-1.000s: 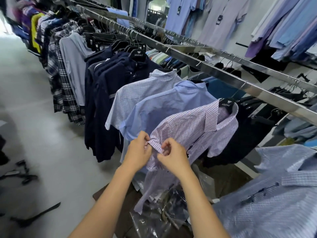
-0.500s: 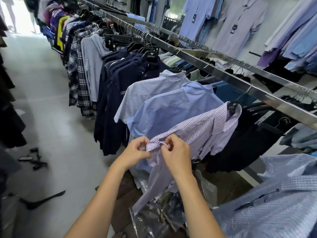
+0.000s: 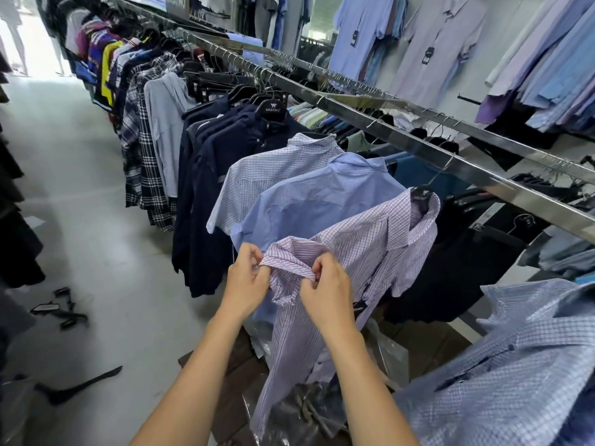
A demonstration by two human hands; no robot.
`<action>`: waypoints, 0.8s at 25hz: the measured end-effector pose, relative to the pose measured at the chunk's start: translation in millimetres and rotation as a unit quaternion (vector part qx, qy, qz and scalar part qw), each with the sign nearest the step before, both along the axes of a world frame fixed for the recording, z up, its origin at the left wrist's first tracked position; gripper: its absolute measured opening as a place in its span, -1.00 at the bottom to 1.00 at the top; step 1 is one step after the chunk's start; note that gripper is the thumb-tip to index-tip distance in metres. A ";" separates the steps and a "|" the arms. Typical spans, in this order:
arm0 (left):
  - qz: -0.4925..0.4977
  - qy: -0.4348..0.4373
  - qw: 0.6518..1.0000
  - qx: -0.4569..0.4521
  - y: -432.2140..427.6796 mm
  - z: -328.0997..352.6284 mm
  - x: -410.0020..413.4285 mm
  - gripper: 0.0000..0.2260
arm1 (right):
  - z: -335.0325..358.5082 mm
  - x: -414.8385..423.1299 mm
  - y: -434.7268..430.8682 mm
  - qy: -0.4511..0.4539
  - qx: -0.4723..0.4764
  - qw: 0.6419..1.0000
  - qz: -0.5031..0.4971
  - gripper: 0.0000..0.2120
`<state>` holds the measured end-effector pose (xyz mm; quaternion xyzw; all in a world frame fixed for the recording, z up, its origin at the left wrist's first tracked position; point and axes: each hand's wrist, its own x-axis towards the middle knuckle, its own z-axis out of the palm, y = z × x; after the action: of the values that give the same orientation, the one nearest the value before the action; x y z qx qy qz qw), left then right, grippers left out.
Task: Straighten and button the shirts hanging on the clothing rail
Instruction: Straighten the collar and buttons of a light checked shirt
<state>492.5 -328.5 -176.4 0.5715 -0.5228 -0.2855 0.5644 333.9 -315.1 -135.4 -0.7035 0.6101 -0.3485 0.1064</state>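
Lilac check shirt (image 3: 370, 239): sleeve hem between left hand (image 3: 246, 284) and right hand (image 3: 325, 291), fingers (image 3: 322, 263) pinching (both curled).

My left hand (image 3: 246, 281) and right hand (image 3: 328, 294) pinch a fold of the lilac checked cotton shirt (image 3: 370, 239), side by side. It hangs from the long steel clothing rail (image 3: 418, 146) ahead of me. Left of it along the rail hang a plain blue shirt (image 3: 315, 204), then a pale checked shirt (image 3: 273, 169), then navy shirts (image 3: 209, 188). A blue checked shirt (image 3: 515, 365) lies at my right. Crumpled clear plastic bags (image 3: 289, 413) lie below, and loose black plastic hangers (image 3: 61, 310) lie on the floor well to my left.
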 end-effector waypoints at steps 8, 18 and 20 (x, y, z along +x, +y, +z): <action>-0.118 0.196 0.946 0.231 -2.7 -23.0 5.3 -0.70 | -13.6 7.7 -6.6 -0.029 0.104 0.994 0.021 -0.89; 0.061 0.270 0.947 0.164 -9.5 -58.0 23.0 -0.92 | -12.9 27.8 -21.1 -0.065 0.094 0.993 0.028 -0.78; 0.070 0.261 0.948 0.171 -16.9 -53.9 30.6 -0.96 | -13.8 37.6 -19.9 -0.042 0.090 0.994 0.041 -0.80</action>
<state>523.1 -345.4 -230.3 0.6003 -0.2595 -0.4696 0.5931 371.5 -335.0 -149.2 -0.7000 0.6048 -0.3171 0.2088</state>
